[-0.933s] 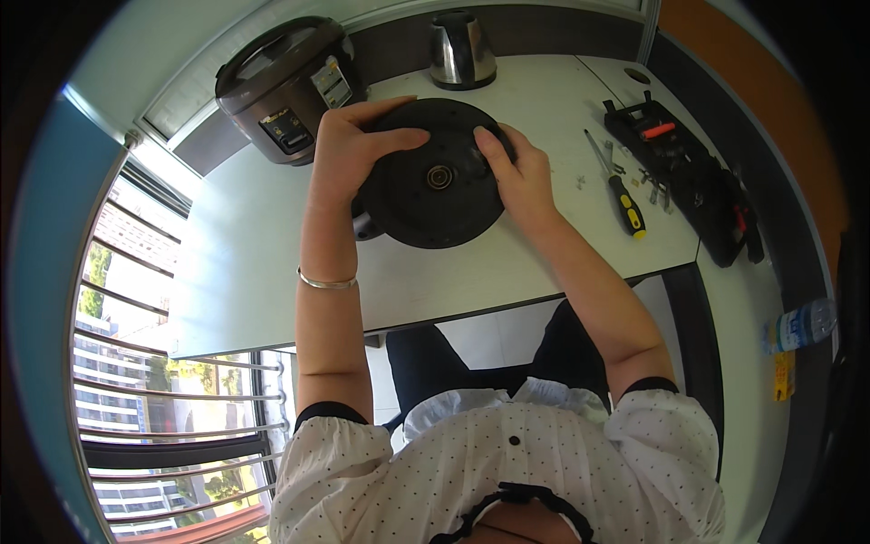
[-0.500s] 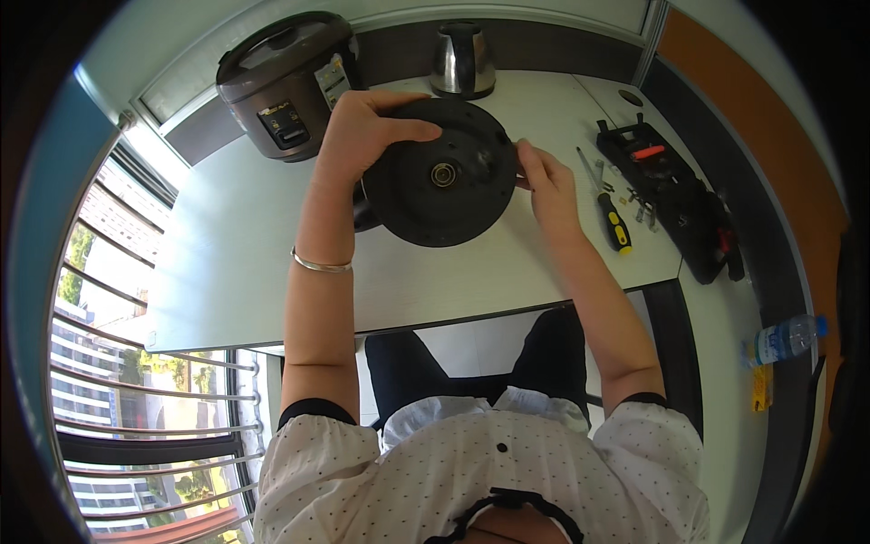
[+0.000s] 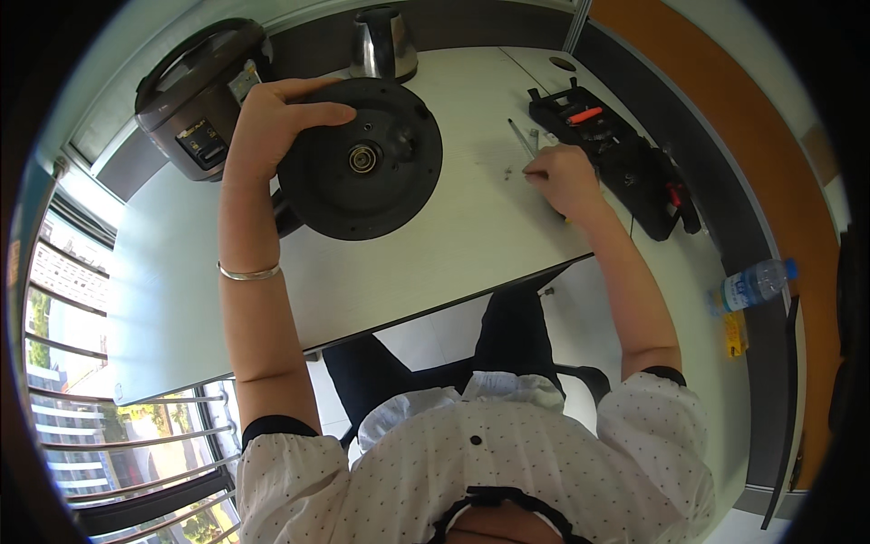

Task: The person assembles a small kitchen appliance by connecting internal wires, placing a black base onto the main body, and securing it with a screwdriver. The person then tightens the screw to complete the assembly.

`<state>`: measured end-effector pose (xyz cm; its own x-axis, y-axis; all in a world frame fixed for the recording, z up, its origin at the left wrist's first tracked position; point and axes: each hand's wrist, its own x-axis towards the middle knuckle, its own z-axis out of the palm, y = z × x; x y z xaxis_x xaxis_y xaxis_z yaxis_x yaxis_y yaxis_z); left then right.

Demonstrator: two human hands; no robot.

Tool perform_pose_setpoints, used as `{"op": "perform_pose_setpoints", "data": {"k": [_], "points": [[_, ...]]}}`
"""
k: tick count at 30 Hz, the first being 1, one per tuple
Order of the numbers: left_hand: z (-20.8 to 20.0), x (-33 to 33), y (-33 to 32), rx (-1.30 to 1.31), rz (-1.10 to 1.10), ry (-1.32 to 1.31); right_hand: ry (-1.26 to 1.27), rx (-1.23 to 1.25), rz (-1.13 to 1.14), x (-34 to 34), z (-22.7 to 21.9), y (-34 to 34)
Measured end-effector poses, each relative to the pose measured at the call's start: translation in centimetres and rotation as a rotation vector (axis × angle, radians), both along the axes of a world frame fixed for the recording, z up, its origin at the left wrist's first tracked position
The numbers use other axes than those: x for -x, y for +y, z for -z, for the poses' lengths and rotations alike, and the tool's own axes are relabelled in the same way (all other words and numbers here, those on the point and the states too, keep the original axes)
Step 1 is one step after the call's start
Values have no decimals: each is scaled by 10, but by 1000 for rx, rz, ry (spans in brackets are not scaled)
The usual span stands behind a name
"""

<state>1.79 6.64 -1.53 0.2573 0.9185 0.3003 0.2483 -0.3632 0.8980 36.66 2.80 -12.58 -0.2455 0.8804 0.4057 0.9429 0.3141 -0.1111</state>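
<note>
My left hand [image 3: 290, 122] grips a round black kettle base [image 3: 331, 199], thumb on top and fingers hidden behind the rim. This face is turned up, with brass-coloured contact rings [image 3: 363, 160] at its centre. A dark handle-like part [image 3: 287, 218] shows at its lower left; whatever lies beneath is hidden. Over the small loose parts [image 3: 507, 172] on the table's right side is my right hand [image 3: 564, 179], fingertips pinched together. Whether they hold a part cannot be seen. The screwdriver's shaft [image 3: 520, 136] shows beyond this hand, which covers most of its handle.
A black tool case [image 3: 625, 168] with a red-orange tool lies open at the right. Behind the left hand stand a brown rice cooker [image 3: 195, 100] and a steel kettle [image 3: 384, 45]. A water bottle [image 3: 757, 286] lies at the far right, and a barred window is at the left.
My right hand has let go of the base's rim and moved right to the small parts by the screwdriver. My left hand still holds the base. The whole view has shifted.
</note>
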Motion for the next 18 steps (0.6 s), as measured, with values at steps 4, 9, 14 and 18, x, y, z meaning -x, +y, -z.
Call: {"op": "perform_pose_setpoints", "data": {"k": [4,9,14,18], "points": [[-2,-1,2,4,6,22,-132,-66,-78,4,5,8],[1,0,5,1,21,9,-178,-83,-144,9,13,17],[1,3,4,-23,41,8,-206,-72,-149,12,16,19],[-1,6,4,-4,56,5,-260,-44,-152,18,16,22]]}}
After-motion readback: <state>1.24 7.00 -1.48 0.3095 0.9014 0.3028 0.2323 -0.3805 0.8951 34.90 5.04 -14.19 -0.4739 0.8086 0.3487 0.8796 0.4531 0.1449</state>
